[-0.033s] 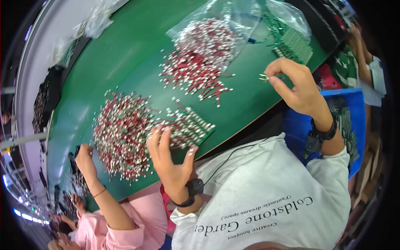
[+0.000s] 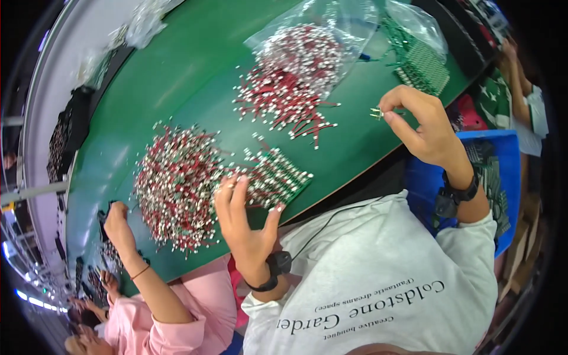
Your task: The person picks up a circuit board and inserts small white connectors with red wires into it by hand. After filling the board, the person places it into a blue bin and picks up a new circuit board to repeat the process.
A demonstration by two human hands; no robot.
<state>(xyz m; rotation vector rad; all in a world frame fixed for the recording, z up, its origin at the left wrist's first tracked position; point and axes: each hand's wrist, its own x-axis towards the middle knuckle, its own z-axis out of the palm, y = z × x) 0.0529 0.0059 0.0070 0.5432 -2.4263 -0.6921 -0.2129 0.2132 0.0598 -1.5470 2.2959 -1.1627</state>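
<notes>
My left hand (image 2: 244, 222) lies with fingers spread over the near side of a green board (image 2: 299, 188). White-tipped red wires cover that board, and my fingertips touch wires where it meets the big left pile. My right hand (image 2: 421, 124) is raised above the table's right edge. Thumb and index finger pinch a small pale-metal piece with thin prongs (image 2: 377, 112); its exact kind is too small to tell. A large heap of red wires with white connectors (image 2: 177, 183) lies left of my left hand. Another heap of red wires (image 2: 284, 103) spills from a clear plastic bag (image 2: 355, 26) farther back.
Green perforated boards (image 2: 425, 68) are stacked at the back right, beside clear plastic (image 2: 417, 23). A blue bin (image 2: 506, 154) with dark green boards stands by my right forearm. At left, a co-worker in pink (image 2: 177, 319) reaches over the green table (image 2: 201, 53).
The whole view has shifted slightly, with table items sitting a little farther right. Both my hands keep nearly the same pose, and the right still pinches the small metal piece.
</notes>
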